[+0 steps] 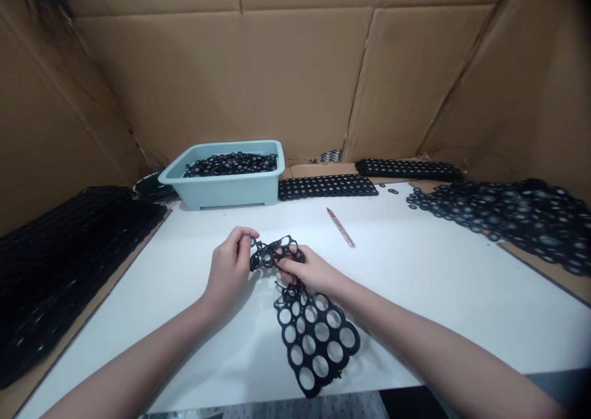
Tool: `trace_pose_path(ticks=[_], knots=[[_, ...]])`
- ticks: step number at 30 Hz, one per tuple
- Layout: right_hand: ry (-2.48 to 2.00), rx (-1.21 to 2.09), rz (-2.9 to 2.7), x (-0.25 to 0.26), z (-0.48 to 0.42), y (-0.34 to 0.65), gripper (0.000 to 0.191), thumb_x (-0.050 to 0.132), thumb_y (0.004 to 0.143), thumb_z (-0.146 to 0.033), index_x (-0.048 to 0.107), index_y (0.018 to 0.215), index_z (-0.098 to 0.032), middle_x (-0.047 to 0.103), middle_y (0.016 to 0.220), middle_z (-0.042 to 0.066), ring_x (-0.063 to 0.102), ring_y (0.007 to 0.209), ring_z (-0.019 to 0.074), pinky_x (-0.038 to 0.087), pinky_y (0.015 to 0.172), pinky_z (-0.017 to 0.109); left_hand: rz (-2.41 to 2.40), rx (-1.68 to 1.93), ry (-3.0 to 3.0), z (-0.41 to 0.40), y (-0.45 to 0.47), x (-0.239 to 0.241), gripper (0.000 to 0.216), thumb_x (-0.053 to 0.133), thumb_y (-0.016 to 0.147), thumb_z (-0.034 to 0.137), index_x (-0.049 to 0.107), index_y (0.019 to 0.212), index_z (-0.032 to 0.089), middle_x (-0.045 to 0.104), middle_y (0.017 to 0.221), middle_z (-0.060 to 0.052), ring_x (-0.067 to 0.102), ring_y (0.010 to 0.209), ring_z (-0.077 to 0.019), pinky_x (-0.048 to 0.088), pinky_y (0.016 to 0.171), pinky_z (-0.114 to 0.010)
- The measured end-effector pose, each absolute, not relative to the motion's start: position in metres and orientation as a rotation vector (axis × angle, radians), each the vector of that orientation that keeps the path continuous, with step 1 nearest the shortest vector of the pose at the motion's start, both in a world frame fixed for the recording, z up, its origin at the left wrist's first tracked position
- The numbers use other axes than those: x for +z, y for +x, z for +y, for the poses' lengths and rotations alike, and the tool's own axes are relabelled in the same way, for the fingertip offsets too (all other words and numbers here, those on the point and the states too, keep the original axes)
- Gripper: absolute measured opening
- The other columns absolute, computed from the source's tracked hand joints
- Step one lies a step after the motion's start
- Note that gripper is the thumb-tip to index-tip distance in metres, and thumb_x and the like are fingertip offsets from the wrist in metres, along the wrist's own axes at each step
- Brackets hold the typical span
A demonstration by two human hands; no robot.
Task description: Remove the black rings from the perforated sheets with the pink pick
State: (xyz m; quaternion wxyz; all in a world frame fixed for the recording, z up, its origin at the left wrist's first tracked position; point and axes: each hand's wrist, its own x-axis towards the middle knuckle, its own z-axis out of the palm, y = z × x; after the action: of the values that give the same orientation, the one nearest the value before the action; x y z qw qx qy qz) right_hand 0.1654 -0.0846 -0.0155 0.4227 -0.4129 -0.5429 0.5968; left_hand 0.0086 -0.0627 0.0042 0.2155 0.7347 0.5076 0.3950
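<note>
— Room on the right?
— Plenty: bare tabletop up to the heap of black rings, crossed only by a thin pink stick.
— Left?
— Narrower; hemmed by the stacked black mats and the teal tub behind.
— Far back?
— Blocked by black strips and cardboard walls. Front centre taken by the punched sheet.

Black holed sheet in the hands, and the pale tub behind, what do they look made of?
Black holed sheet: probably rubber, matte; it twists and sags limply where gripped. Pale tub: likely moulded plastic, smooth with a faint sheen, thin flanged rim.
</note>
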Motion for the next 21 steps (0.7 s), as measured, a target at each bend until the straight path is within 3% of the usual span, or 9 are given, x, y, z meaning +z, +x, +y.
trace_pose_path(ticks=[5,10,13,16,21], knots=[[-1.042,1.516,-1.268,-0.007,-0.090,0.159,0.005,0.045,0.069,-0.019,0.045,0.064,-0.017,0.052,0.059,-0.002,0.040,0.046,0.0077,0.031,0.048,0.022,1.344,1.137,1.868,-0.058,0.010,0.001,0.020,0.032,0.083,0.028,0.050,0.081,0.020,0.045,0.063,0.002,0.042,0.056,-0.0120,0.033,0.052,-0.023],[-1.258,1.420,-1.188,-0.012,-0.087,0.166,0.007,0.041,0.062,-0.011,0.044,0.061,-0.018,0.044,0.044,-0.005,0.039,0.043,0.0091,0.030,0.046,0.022,1.353,1.394,1.595,-0.040,-0.005,0.004,0.014,0.031,0.082,0.028,0.043,0.080,0.021,0.030,0.053,0.005,0.034,0.047,-0.0105,0.029,0.044,-0.020],[-1.222,1.387,-1.171,-0.019,-0.081,0.171,0.008,0.039,0.063,-0.012,0.045,0.059,-0.017,0.045,0.044,-0.004,0.040,0.044,0.0092,0.031,0.047,0.022,1.431,1.380,1.787,-0.042,-0.007,0.006,0.017,0.033,0.083,0.031,0.045,0.081,0.020,0.038,0.057,0.004,0.039,0.050,-0.0108,0.032,0.047,-0.021],[-1.192,1.394,-1.155,-0.018,-0.079,0.170,0.008,0.040,0.063,-0.012,0.045,0.058,-0.017,0.046,0.044,-0.004,0.040,0.043,0.0092,0.031,0.047,0.022,1.372,1.099,2.141,-0.058,0.003,0.003,0.017,0.037,0.083,0.034,0.047,0.083,0.020,0.051,0.067,0.002,0.047,0.056,-0.0110,0.036,0.054,-0.022],[-1.091,1.444,-1.172,-0.009,-0.086,0.164,0.011,0.041,0.063,-0.012,0.051,0.062,-0.016,0.050,0.047,-0.003,0.045,0.047,0.0103,0.036,0.051,0.023,1.274,0.758,2.289,-0.077,0.017,-0.005,0.015,0.035,0.085,0.033,0.043,0.087,0.021,0.057,0.074,0.000,0.053,0.061,-0.0133,0.039,0.056,-0.024]])
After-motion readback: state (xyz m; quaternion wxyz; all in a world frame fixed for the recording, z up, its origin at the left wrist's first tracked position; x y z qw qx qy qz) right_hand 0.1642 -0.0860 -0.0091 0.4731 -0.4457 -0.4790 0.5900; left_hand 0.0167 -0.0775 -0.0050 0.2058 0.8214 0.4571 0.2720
